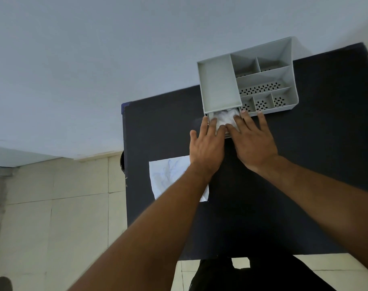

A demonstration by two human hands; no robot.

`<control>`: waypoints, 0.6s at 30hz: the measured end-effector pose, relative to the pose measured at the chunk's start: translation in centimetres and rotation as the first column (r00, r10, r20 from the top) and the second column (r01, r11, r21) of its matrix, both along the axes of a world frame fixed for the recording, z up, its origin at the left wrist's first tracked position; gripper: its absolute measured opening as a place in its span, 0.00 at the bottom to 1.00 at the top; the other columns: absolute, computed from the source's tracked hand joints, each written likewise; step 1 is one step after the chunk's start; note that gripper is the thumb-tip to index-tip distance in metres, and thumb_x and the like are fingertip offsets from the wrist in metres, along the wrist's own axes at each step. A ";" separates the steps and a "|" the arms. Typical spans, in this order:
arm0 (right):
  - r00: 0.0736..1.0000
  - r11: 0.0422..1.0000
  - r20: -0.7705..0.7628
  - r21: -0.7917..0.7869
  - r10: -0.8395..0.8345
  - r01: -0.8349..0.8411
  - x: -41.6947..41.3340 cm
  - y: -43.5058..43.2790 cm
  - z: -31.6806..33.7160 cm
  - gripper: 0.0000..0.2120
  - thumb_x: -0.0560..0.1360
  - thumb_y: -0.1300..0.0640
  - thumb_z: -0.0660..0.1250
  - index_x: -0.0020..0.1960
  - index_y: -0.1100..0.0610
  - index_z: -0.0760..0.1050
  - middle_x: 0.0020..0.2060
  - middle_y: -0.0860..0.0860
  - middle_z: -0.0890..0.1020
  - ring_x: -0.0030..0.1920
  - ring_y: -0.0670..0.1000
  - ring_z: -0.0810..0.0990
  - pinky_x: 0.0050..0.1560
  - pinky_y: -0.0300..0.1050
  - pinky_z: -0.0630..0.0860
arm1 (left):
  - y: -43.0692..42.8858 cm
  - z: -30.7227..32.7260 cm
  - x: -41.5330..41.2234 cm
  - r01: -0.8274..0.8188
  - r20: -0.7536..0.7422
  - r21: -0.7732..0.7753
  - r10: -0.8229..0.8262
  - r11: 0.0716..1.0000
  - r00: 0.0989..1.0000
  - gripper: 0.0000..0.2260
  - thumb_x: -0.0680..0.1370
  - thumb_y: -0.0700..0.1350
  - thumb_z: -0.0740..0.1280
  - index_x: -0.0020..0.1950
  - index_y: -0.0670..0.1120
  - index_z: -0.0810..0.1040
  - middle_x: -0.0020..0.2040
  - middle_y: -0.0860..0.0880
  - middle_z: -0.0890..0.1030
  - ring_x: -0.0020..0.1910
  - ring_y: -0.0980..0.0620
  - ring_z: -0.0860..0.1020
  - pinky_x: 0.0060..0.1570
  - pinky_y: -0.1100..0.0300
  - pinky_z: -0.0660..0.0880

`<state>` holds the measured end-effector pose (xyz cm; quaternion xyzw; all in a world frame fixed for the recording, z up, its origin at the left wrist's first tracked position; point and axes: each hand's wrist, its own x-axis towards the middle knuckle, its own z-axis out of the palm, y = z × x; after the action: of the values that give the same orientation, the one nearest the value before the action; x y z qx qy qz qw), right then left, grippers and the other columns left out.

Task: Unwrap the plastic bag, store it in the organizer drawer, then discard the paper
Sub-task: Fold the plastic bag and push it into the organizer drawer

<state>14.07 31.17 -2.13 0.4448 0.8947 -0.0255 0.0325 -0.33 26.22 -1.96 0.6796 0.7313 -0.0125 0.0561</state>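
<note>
Pressing plastic bag (224,119) into drawer (209,118), left hand (206,148) and right hand (254,143) flat, gripping nothing — paper (168,177) not yet discarded.

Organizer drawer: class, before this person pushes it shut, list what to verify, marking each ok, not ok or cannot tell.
1. Plastic bag in the drawer: ok.
2. Bag tucked below the drawer's rim: cannot tell, the hands cover it.
3. Left hand and right hand pressing the bag, fingers straight: ok.
4. Fingers clear of the organizer opening: not ok, they lie over the open drawer.
5. Paper off the bag, lying on the table: ok.
</note>
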 end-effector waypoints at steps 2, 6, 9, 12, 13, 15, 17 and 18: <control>1.000 1.000 -0.009 0.006 -0.003 0.003 0.0 -0.1 -0.3 0.22 0.79 0.53 0.61 0.73 0.54 0.71 0.75 0.60 0.69 0.79 0.61 0.60 0.78 0.64 0.46 | -0.1 -0.2 -0.3 0.032 0.006 0.042 -0.032 0.999 0.999 0.15 0.79 0.45 0.67 0.66 0.48 0.77 0.70 0.45 0.76 0.75 0.40 0.66 0.59 0.39 0.71; 1.000 1.000 0.018 0.003 0.001 -0.001 -0.5 0.4 -0.3 0.21 0.79 0.52 0.61 0.71 0.54 0.73 0.75 0.60 0.69 0.79 0.62 0.60 0.78 0.65 0.47 | 0.1 -0.6 -0.6 0.051 -0.011 0.010 -0.051 0.999 0.999 0.13 0.79 0.44 0.68 0.63 0.47 0.79 0.65 0.47 0.79 0.75 0.40 0.66 0.58 0.40 0.71; 1.000 1.000 0.027 -0.007 -0.013 0.013 -0.9 0.7 -0.2 0.21 0.79 0.51 0.62 0.71 0.55 0.72 0.76 0.59 0.68 0.79 0.62 0.58 0.78 0.67 0.47 | 0.5 -0.8 -0.6 0.046 -0.027 -0.029 -0.047 0.999 0.999 0.15 0.79 0.45 0.68 0.65 0.47 0.78 0.68 0.46 0.77 0.77 0.40 0.62 0.61 0.40 0.69; 1.000 1.000 -0.001 -0.007 -0.030 0.030 -0.8 0.6 -0.2 0.21 0.79 0.51 0.64 0.70 0.54 0.73 0.75 0.59 0.68 0.79 0.62 0.59 0.78 0.67 0.49 | 0.6 -0.8 -0.4 0.049 -0.024 -0.058 -0.050 0.997 0.998 0.16 0.80 0.48 0.65 0.68 0.47 0.75 0.73 0.46 0.73 0.79 0.41 0.57 0.64 0.39 0.66; 0.999 0.999 -0.031 0.003 -0.037 0.037 -0.7 0.4 -0.2 0.20 0.78 0.52 0.65 0.70 0.54 0.73 0.74 0.59 0.69 0.78 0.62 0.60 0.78 0.67 0.50 | 0.6 -0.8 -0.4 0.044 -0.029 -0.061 -0.046 0.997 0.999 0.16 0.81 0.48 0.65 0.68 0.47 0.75 0.74 0.45 0.72 0.79 0.41 0.56 0.64 0.39 0.66; 0.994 0.999 -0.100 0.023 -0.043 0.046 -0.3 0.1 -0.3 0.20 0.77 0.54 0.68 0.69 0.54 0.74 0.72 0.60 0.72 0.77 0.62 0.64 0.77 0.66 0.52 | 0.5 -0.9 -0.6 0.037 -0.043 -0.034 -0.038 0.999 0.998 0.16 0.80 0.48 0.66 0.68 0.48 0.75 0.73 0.45 0.72 0.78 0.41 0.60 0.63 0.39 0.68; 0.993 0.999 -0.120 0.038 -0.020 0.025 -0.1 -0.2 -0.6 0.21 0.76 0.55 0.69 0.68 0.55 0.74 0.69 0.59 0.76 0.75 0.61 0.67 0.77 0.65 0.53 | 0.3 -0.9 -0.8 0.029 -0.045 0.043 -0.027 0.999 0.999 0.16 0.78 0.46 0.69 0.65 0.47 0.78 0.71 0.45 0.75 0.74 0.40 0.67 0.59 0.41 0.71; 0.994 0.999 -0.110 0.036 -0.005 0.009 0.0 -0.2 -0.7 0.21 0.76 0.55 0.69 0.68 0.56 0.75 0.67 0.59 0.77 0.75 0.61 0.68 0.77 0.65 0.53 | 0.2 -0.9 -1.0 0.031 -0.044 0.081 -0.027 0.996 0.999 0.15 0.77 0.45 0.70 0.64 0.47 0.79 0.69 0.45 0.77 0.71 0.41 0.71 0.56 0.43 0.72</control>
<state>14.08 30.97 -2.81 0.4465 0.8938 -0.0336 -0.0251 -1.29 26.46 -2.90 0.6915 0.7223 0.0020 0.0128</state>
